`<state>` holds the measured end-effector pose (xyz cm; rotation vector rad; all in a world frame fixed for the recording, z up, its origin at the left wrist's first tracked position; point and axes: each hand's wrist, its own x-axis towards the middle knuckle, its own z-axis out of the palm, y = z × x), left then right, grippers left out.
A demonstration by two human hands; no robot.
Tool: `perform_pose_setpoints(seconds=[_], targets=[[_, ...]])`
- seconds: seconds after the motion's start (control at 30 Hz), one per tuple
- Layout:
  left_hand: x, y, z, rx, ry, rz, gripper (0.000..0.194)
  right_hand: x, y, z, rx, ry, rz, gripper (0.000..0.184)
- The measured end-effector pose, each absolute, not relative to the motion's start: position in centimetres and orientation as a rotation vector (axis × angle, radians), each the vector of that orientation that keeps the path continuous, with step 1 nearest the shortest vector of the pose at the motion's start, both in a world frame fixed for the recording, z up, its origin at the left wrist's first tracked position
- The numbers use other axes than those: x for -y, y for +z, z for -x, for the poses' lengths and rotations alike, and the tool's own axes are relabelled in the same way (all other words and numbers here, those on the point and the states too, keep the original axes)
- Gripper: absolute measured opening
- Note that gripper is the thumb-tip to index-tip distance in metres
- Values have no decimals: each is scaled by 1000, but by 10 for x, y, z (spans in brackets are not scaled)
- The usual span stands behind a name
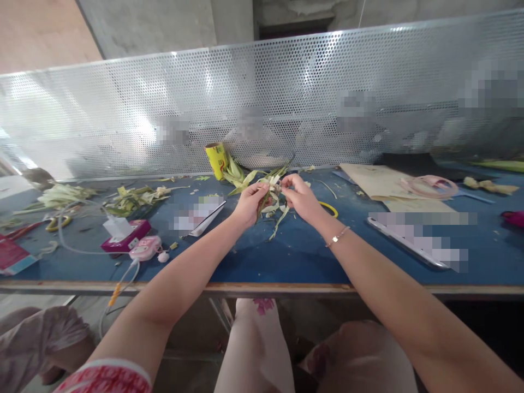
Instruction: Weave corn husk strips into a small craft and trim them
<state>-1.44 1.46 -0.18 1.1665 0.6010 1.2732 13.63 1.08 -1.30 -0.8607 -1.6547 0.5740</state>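
Where the blue table (262,265) ends nearest the camera: a leg (254,349) is seen below the edge, and another person's clothed leg (41,333) is seen at the far left.
Left front: a white cable (84,251) is looped beside a magenta box (126,237), on which a white charger (117,228) is rested; a small pink case (145,248) is placed next to them.
Right front: a flat device (409,244) is laid on the table, its upper part blurred out.
Bracelet: a thin band (336,238) is worn on the right wrist.
Left hand (250,204): its fingers are closed narrowly on a leafy plant sprig (271,191).
Right hand (302,197): the same sprig is pinched at its other side, so it is held between both hands above the middle of the table.
Yellow ring (328,209): it is partly hidden by the right forearm.
Behind the hands: a yellow cylinder (216,161) is tilted beside green leaves (234,173).
Left rear: leafy cuttings (135,200) are heaped.
Right rear: a pink coil (429,186) is set partly on brown paper (368,183).
Perforated metal panel (286,109): it is stood along the rear edge, with a concrete wall (164,27) beyond.
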Motion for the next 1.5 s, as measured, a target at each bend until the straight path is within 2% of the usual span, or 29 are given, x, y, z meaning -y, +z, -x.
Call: perform_pose_setpoints(seconds=[0.47, 0.63, 0.87, 1.03, 1.13, 1.33, 1.5], targets=[[-16, 2, 17, -569, 1241, -1060, 20, -5, -8, -133, 1677, 391, 934, 17], [-20, -1, 17, -579, 1288, -1043, 21, -3, -8, -135, 1701, 558, 878, 14], [-21, -1, 18, -576, 1307, -1048, 22, -2, -7, -131, 1568, 968, 712, 23], [-23, -2, 19, -538, 1300, -1057, 23, -5, -7, -132, 1457, 1055, 705, 25], [-21, 0, 20, -516, 1240, -1062, 21, -3, -6, -133, 1492, 988, 669, 24], [-13, 6, 21, -477, 1118, -1028, 16, 1, -5, -131, 1596, 546, 783, 21], [-12, 4, 20, -482, 1073, -1030, 16, -2, -9, -129, 1655, 334, 818, 19]])
